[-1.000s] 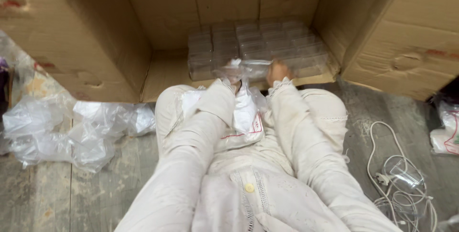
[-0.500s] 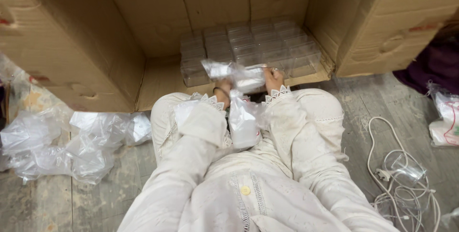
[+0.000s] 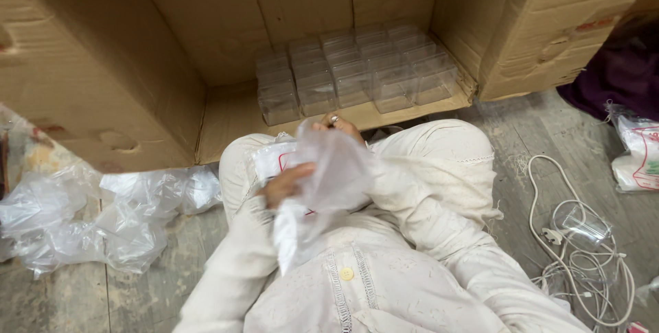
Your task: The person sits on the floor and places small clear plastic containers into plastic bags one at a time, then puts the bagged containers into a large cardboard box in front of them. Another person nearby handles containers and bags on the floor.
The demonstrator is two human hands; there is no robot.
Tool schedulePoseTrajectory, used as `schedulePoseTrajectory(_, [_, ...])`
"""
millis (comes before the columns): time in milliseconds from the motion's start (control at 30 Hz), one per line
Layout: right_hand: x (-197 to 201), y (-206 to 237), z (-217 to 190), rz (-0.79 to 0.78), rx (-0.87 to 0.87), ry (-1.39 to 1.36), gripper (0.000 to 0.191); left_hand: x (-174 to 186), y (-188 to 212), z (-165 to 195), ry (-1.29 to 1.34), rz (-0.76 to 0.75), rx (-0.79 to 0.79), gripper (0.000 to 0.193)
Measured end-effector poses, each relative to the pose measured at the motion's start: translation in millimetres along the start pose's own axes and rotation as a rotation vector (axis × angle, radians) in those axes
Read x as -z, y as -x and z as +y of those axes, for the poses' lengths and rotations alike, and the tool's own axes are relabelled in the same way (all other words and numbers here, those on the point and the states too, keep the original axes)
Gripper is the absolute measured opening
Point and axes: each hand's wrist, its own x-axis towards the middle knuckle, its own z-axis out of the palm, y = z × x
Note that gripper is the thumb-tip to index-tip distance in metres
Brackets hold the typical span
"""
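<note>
I sit cross-legged in cream clothes in front of a big cardboard box (image 3: 103,65) lying open on its side. Both hands hold a clear plastic bag (image 3: 336,171) over my lap. My left hand (image 3: 287,183) grips its left side. My right hand (image 3: 338,125), with a ring on one finger, pinches its top edge, mostly hidden behind the plastic. Inside the box, rows of small clear plastic boxes (image 3: 357,75) stand packed together on its floor, just beyond my hands.
A heap of crumpled clear plastic bags (image 3: 103,213) lies on the wooden floor at left. White cables with a plug (image 3: 576,250) tangle at right. A white printed bag (image 3: 638,154) and dark purple cloth (image 3: 618,72) are at far right.
My hands have drawn back from the box's mouth toward my lap, bringing the plastic bag closer to my body. The view has tilted down and right.
</note>
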Motion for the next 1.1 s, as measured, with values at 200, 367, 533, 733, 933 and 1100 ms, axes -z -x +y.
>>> schedulePoseTrajectory(200, [128.9,-32.0,-20.1,0.468,0.199,1.302,0.074,183.5,155.2,81.0,-0.175,0.727,0.696,0.084])
schedulePoseTrajectory(367, [148.5,-30.8,-31.9,0.336,-0.103,1.489,0.094,173.1,225.9,70.8,-0.204,0.679,1.273,0.092])
schedulePoseTrajectory(533, [114.7,-39.2,-31.0,0.304,-0.171,1.373,0.097,103.1,223.1,21.4,0.171,1.138,1.113,0.099])
schedulePoseTrajectory(733, [59.9,-44.0,1.9,0.219,0.074,1.324,0.083,166.6,196.2,55.8,-0.871,0.641,1.492,0.102])
schedulePoseTrajectory(933, [124.7,-54.8,-25.0,0.59,0.135,0.894,0.096,175.1,128.1,175.4,-0.132,0.851,0.494,0.039])
schedulePoseTrajectory(1100, [210.7,-28.5,-71.1,0.634,-0.153,1.338,0.109,102.8,1.2,197.3,-0.144,0.474,0.453,0.036])
